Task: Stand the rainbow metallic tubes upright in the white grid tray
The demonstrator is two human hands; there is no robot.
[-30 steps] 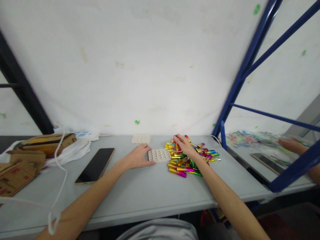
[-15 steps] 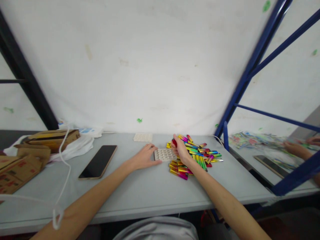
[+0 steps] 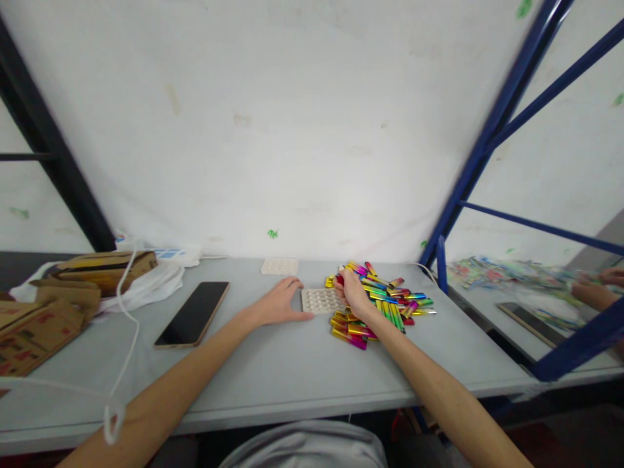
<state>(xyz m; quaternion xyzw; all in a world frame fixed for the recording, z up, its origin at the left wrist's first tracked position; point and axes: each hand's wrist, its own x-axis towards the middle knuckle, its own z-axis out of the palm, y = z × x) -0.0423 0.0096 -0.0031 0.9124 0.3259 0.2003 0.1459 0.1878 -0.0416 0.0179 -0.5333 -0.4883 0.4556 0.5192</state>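
My left hand [image 3: 281, 302] rests on the grey table with thumb and fingers apart, at the left edge of a white tray [image 3: 319, 301] with rows of small hollows. My right hand [image 3: 351, 296] is closed on a small red item [image 3: 340, 279] at the tray's right side. Under and beyond that hand lies a pile of shiny multicoloured tubes [image 3: 390, 300]. Another white tray [image 3: 279, 266] lies flat near the wall.
A dark phone [image 3: 193, 314] lies left of my left hand. Cardboard boxes [image 3: 53, 322] and a white cable [image 3: 127, 318] are at the far left. A blue metal frame [image 3: 468, 175] stands right; a person's hands [image 3: 597, 289] show beyond it.
My left hand has shifted very slightly left, off the tray's edge. My right hand stays closed at the same place. The person's hand beyond the frame has moved right.
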